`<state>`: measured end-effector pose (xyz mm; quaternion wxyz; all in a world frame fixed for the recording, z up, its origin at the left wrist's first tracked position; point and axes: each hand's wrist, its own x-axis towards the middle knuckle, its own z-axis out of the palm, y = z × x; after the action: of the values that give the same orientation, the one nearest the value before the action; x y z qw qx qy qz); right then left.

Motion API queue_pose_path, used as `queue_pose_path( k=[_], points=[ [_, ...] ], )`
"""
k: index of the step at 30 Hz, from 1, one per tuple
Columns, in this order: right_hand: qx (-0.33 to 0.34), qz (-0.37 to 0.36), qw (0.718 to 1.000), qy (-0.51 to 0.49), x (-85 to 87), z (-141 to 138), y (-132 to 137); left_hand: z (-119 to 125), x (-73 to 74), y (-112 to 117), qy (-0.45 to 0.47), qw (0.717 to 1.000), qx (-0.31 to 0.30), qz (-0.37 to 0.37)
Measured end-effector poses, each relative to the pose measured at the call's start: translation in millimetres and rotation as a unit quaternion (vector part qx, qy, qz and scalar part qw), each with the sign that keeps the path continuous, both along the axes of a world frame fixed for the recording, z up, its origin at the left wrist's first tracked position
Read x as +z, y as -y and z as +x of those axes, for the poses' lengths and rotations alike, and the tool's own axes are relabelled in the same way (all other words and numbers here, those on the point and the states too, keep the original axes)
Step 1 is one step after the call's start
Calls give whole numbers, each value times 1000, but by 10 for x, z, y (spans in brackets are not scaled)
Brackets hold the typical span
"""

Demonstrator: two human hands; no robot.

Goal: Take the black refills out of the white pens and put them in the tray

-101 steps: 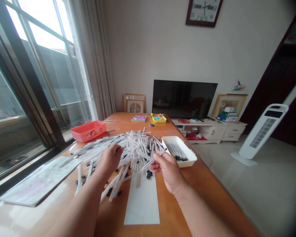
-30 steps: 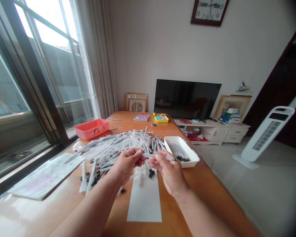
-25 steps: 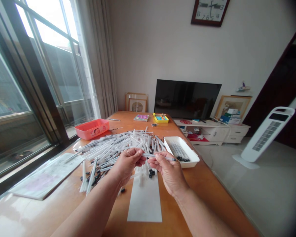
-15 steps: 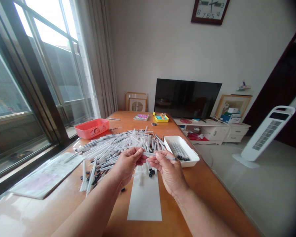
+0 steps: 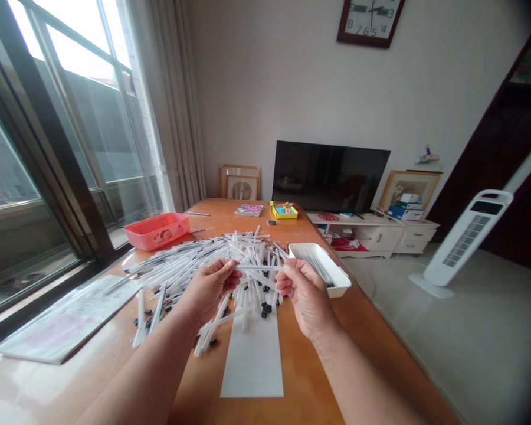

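A pale tube bridges left grip and right grip, both pinching it, seemingly near its ends.

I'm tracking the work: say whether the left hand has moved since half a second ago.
Yes: judged against the white plastic tray, the left hand has moved leftward, away from it.

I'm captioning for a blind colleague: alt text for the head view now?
Left hand and right hand hold a translucent pen tube between them, above a table piled with tubes and black caps. A white tray of pens stands right, a red box left.
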<state>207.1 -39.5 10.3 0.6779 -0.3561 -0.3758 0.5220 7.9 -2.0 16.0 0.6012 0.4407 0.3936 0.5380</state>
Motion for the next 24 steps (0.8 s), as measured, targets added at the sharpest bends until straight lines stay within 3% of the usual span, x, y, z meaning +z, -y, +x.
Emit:
queue_pose_path(
  k=[10,12,14,19,24],
  points=[
    [-16,-9,1000,26,54,228,-47,25,35,15,-15,1000,21,-2],
    [-58,-3,998,24,77,338,-84,3,43,8,-32,999,39,6],
    [-142,7,989,46,74,485,-144,-31,27,-13,-63,996,56,20],
    [-323,10,924,205,-47,849,-312,-97,-36,-67,-130,988,68,40],
    [-362,-31,826,430,-115,962,-357,-97,18,-36,-157,984,74,40]
  ],
)
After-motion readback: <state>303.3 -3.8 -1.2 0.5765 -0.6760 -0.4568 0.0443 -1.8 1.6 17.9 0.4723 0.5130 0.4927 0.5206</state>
